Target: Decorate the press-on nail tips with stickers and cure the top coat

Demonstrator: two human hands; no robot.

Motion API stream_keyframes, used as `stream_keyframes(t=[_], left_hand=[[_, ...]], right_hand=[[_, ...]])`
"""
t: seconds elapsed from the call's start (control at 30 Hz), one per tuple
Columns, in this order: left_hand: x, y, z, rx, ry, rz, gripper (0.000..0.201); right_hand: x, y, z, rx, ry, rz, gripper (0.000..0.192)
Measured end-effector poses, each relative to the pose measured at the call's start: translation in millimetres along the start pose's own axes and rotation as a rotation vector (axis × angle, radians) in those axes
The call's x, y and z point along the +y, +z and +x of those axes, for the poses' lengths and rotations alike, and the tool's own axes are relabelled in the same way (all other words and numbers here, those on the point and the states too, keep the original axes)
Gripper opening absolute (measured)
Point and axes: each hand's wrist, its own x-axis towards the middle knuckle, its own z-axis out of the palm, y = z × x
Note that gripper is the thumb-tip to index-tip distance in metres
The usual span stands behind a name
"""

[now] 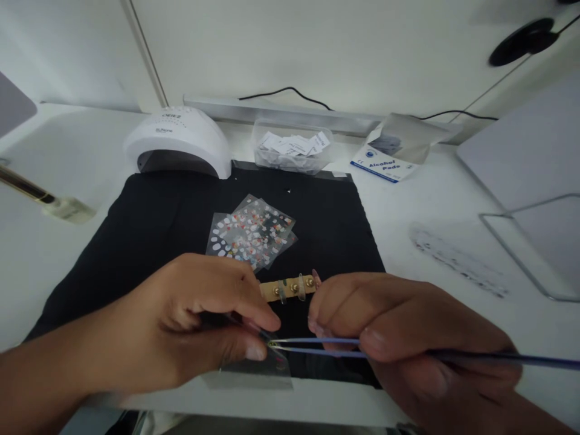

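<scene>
My left hand [190, 317] pinches a clear sticker sheet [267, 365] at the near edge of the black mat [149, 235]. My right hand [408, 326] grips blue tweezers [317, 345], whose tips touch the sheet beside my left thumb. Just behind my hands lies a gold nail-tip holder bar [290, 287] with clear nail tips on it. Several nail sticker sheets [251, 232] lie fanned in the middle of the mat.
A white nail lamp [179, 142] stands at the mat's far left. Behind are a clear box of small packets [292, 148] and an alcohol pads box [383, 163]. A wire stand [530, 241] is at right, a brush handle [40, 196] at left.
</scene>
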Motion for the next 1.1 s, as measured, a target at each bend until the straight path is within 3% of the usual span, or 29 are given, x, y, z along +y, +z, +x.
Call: stream_keyframes(t=[0.27, 0.77, 0.93, 1.1], left_hand=[[1, -0.2, -1, -0.018, -0.028, -0.002, 0.020], [-3, -4.1, -2, -0.049, -0.170, -0.091, 0.022], [-6, -7.3, -3, 0.059, -0.223, -0.127, 0.025], [-14, -40.0, 1, 0.280, -0.149, -0.084, 0.029]], right_hand=[[-1, 3, -4, 0.045, 0.035, -0.010, 0.026], [-1, 5, 6, 0.014, 0.031, 0.123, 0.024], [-3, 6, 6, 0.050, 0.057, 0.161, 0.023], [-1, 8, 5, 0.091, 0.046, 0.174, 0.023]])
